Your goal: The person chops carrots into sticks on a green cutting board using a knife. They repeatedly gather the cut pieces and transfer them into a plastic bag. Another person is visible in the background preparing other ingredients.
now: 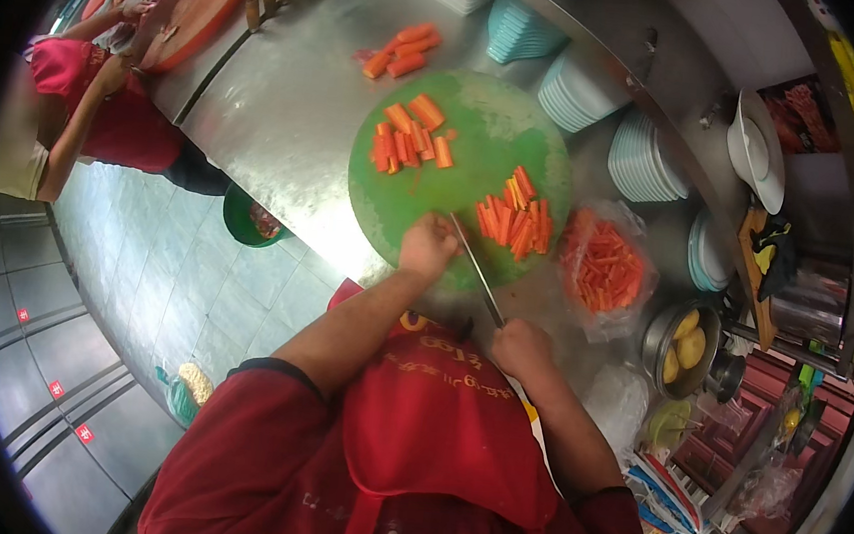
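Observation:
A round green cutting board (467, 142) lies before me on the steel counter. My right hand (524, 348) is closed on the handle of a kitchen knife (480, 275), its blade pointing up and left over the board's near edge. Beside the blade tip, my left hand (430, 246) rests on the board with curled fingers; a bit of orange shows at the fingertips, but what they hold is unclear. Carrot sticks (517, 218) lie in a pile on the board's right, thicker carrot pieces (411, 138) at its upper left. Larger peeled carrots (406, 48) lie beyond the board.
A plastic bag of cut carrots (606, 262) sits right of the board, near a metal pot of potatoes (684, 347). Stacked plates (646, 160) and teal dishes (521, 30) line the counter's back. At the upper left, another person (101, 106) works at a round board (198, 15).

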The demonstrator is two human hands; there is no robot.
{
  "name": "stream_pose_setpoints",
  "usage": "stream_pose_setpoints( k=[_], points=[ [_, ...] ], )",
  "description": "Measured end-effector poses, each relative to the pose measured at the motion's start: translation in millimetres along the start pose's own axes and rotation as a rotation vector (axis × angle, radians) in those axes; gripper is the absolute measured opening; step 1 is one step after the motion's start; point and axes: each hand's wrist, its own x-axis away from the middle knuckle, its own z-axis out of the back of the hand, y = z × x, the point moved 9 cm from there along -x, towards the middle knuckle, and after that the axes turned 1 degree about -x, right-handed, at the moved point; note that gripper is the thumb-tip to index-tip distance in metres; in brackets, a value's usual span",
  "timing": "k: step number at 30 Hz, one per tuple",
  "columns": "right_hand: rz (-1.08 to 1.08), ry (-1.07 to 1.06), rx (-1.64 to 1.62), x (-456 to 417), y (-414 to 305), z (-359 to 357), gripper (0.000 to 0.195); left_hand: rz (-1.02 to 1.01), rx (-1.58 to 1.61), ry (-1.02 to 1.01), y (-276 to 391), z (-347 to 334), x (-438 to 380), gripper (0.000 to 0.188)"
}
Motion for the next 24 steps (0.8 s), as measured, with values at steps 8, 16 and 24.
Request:
stream_pose_setpoints(
  k=[8, 16, 24],
  points=[
    [-0.033, 0.042, -0.080, -27, -3, -12, 0.030, -0.073, 0.022, -0.023, -16, -7, -7, 0.010],
    [0.042, 0.116, -0.258, -15, 19, -10, 0.036, 0.047, 0.201, -0.078, -25, 20, -15, 0.024],
    [0.122, -0.009, -0.131, -28, 18, -15, 0.036, -0.660, -0.818, -0.037, 89, 45, -54, 0.025]
  ],
)
